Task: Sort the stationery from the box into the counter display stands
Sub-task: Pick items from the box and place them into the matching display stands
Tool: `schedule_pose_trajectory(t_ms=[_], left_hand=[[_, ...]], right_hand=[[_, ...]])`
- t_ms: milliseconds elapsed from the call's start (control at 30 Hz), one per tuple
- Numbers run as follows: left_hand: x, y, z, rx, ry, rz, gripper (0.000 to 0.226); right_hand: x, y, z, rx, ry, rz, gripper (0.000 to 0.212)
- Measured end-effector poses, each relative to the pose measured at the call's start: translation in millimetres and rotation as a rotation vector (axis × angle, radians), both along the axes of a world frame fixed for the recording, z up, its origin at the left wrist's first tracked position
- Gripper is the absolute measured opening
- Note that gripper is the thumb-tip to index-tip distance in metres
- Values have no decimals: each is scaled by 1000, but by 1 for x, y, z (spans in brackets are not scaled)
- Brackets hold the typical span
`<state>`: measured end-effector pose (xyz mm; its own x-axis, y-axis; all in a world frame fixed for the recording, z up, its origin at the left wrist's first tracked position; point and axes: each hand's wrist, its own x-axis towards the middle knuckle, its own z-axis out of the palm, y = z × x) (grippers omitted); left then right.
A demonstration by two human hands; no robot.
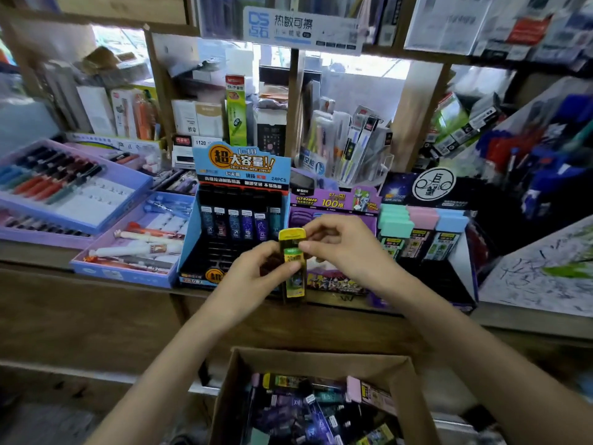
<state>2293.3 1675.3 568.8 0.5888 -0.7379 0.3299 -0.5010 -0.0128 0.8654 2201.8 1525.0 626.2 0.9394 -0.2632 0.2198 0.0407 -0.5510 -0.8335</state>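
A yellow lead-refill case [292, 261] stands upright between my hands, above the counter edge. My left hand [256, 271] grips its lower half from the left. My right hand [333, 242] pinches its upper right side with curled fingers. Behind them on the counter stand a blue display stand [237, 213] with a row of dark cases, a purple display stand [333, 200] and a dark display stand [426, 226] with green, pink and blue cases. A cardboard box [321, 358] below the counter holds several mixed cases.
Purple pen trays [73, 187] and a blue tray of pens [141, 239] lie on the counter at the left. Wooden shelves behind are packed with boxed stationery. A rack of blue and red pens [545, 155] leans at the right.
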Motion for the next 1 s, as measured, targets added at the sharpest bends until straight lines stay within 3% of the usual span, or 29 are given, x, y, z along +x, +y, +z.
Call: schedule_pose_trajectory(t_ms=[200, 367, 500, 767, 1000], left_hand=[[7, -16, -18, 243, -403, 279, 39], [9, -26, -37, 365, -347, 464, 56], [7, -34, -44, 447, -461, 494, 50], [9, -34, -49, 434, -470, 524, 48], [9, -33, -49, 418, -460, 522, 47]], right_hand=[[-15, -58, 15, 95, -207, -301, 20], [-6, -71, 0, 90, -216, -383, 21], [1, -72, -12, 62, -186, -391, 27], [3, -81, -20, -39, -131, -429, 16], [15, -73, -43, -358, -39, -452, 15]])
